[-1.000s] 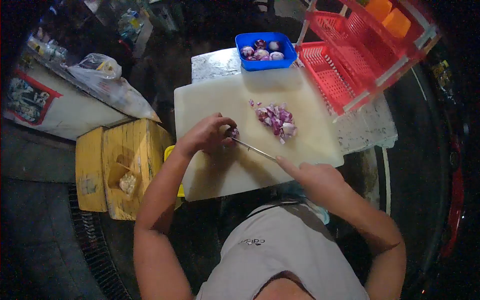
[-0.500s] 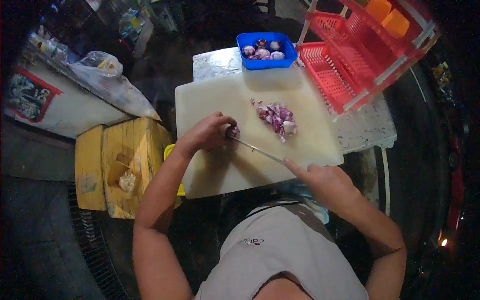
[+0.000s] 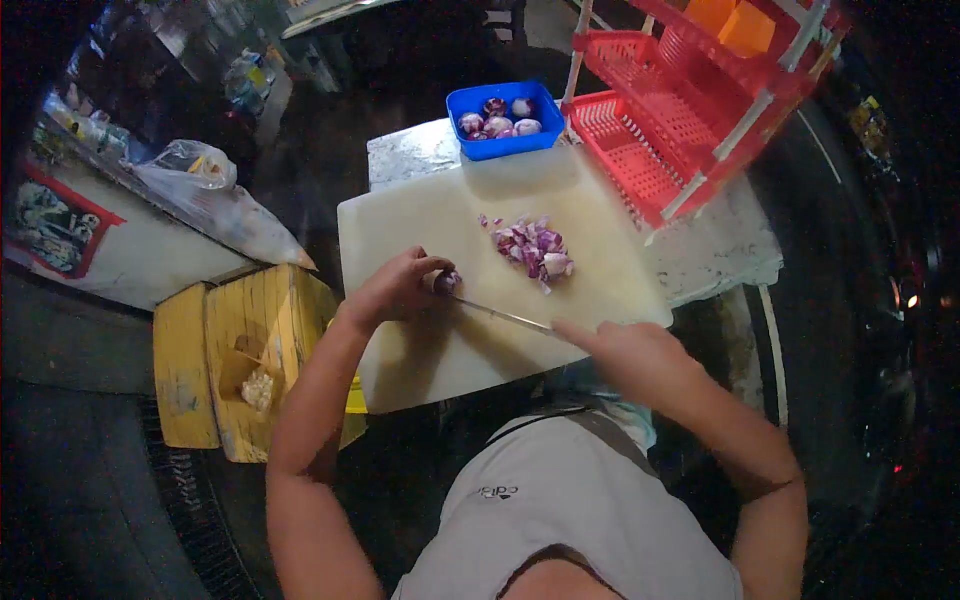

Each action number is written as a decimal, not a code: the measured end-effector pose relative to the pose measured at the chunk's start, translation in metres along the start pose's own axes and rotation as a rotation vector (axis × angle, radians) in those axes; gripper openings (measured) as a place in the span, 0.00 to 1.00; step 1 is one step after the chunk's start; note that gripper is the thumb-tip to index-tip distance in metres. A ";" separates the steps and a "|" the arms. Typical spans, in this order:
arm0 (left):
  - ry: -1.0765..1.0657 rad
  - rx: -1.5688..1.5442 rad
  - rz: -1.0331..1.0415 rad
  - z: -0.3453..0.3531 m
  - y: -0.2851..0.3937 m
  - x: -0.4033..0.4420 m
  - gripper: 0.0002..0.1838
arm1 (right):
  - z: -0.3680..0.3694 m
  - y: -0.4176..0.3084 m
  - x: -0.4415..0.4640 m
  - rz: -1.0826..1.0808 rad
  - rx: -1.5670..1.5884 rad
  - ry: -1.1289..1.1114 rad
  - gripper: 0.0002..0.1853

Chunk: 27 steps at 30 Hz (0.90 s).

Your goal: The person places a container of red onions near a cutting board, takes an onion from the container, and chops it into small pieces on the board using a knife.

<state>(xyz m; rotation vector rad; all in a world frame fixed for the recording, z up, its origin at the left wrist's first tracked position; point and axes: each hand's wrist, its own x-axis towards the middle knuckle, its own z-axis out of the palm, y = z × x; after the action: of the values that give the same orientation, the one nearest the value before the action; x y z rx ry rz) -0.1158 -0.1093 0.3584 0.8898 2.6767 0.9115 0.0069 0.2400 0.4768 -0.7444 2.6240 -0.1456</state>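
Note:
My left hand (image 3: 397, 288) is closed around a red onion (image 3: 449, 282) on the white cutting board (image 3: 400, 225); the fingers cover most of the onion. In my right hand (image 3: 640, 362) is a knife (image 3: 505, 316), its handle hidden in the grip. The blade slants across to the left, its tip end against the onion. Farther up the board lies a pile of chopped red onion (image 3: 535, 250). Behind the board stands a blue container (image 3: 515, 150) holding several whole red onions (image 3: 497, 126).
A red tiered plastic rack (image 3: 640, 150) stands at the right rear on a pale, worn surface (image 3: 715, 255). To the left are a yellow wooden box (image 3: 185, 370), a small container with pale pieces (image 3: 257, 388) and a clear plastic bag (image 3: 215, 200).
The view has shifted slightly, so the board, rack and blue container appear farther left. Both hands keep their holds, with the blade still at the onion.

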 end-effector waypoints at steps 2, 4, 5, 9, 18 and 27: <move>-0.013 -0.012 -0.036 -0.001 0.000 -0.001 0.22 | 0.000 0.019 -0.017 -0.026 0.103 0.071 0.30; 0.052 0.035 0.043 0.003 0.003 0.003 0.21 | 0.003 0.038 -0.028 -0.054 0.207 0.141 0.29; 0.051 0.041 0.043 0.011 0.007 0.004 0.21 | 0.007 0.045 -0.031 -0.020 0.306 0.138 0.29; 0.278 0.158 -0.221 0.056 0.045 0.002 0.24 | 0.036 0.045 -0.029 -0.024 0.585 0.262 0.31; 0.499 -0.110 -0.117 0.080 0.057 -0.010 0.20 | 0.044 0.016 -0.014 0.012 0.338 0.062 0.40; 0.534 -0.026 -0.061 0.086 0.052 -0.005 0.14 | 0.021 -0.003 -0.012 -0.038 0.148 0.007 0.42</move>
<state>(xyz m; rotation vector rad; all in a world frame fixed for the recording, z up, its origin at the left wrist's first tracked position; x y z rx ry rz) -0.0568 -0.0364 0.3214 0.6197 3.0926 1.3231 0.0267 0.2440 0.4623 -0.7434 2.5729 -0.3491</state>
